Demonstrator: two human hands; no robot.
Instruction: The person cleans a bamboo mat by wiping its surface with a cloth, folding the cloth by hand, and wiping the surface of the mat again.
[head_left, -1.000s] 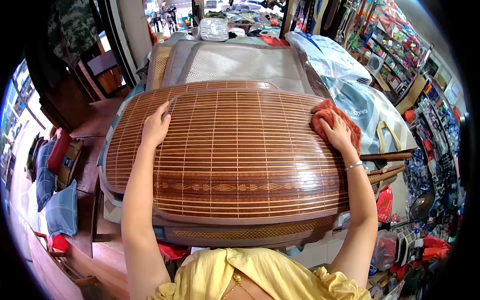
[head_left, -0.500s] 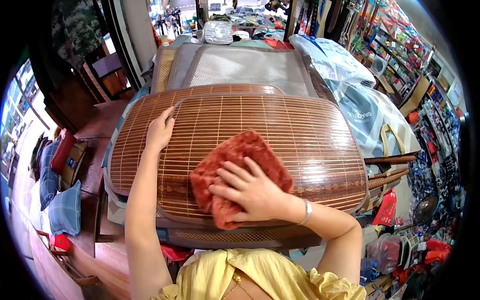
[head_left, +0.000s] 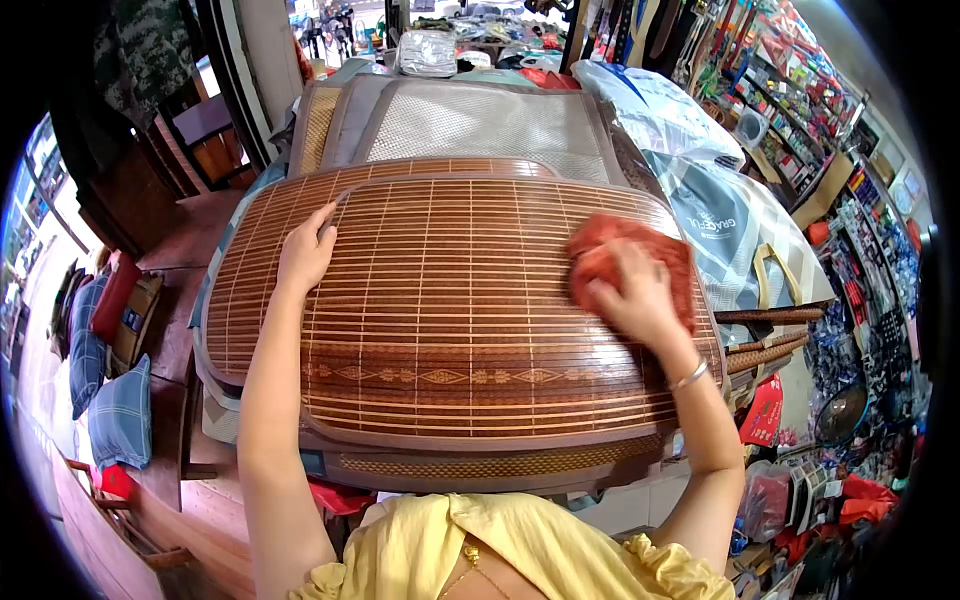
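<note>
Red cloth covered by loosely spread right grip, right of frame centre, brown slatted mat beneath, edge touched by left grip, clasp unclear.

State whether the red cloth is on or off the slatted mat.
On: the red cloth lies against the slatted mat, toward its right side, with the right hand over it, slightly blurred.

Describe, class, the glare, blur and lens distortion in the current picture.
Head view: glare streaks the right part of the brown slatted mat; head view: blur softens the right hand and the red cloth, while the left hand looks sharper; head view: wide-angle distortion bows the surroundings, with black corners; head view: the far left looks overexposed.
</note>
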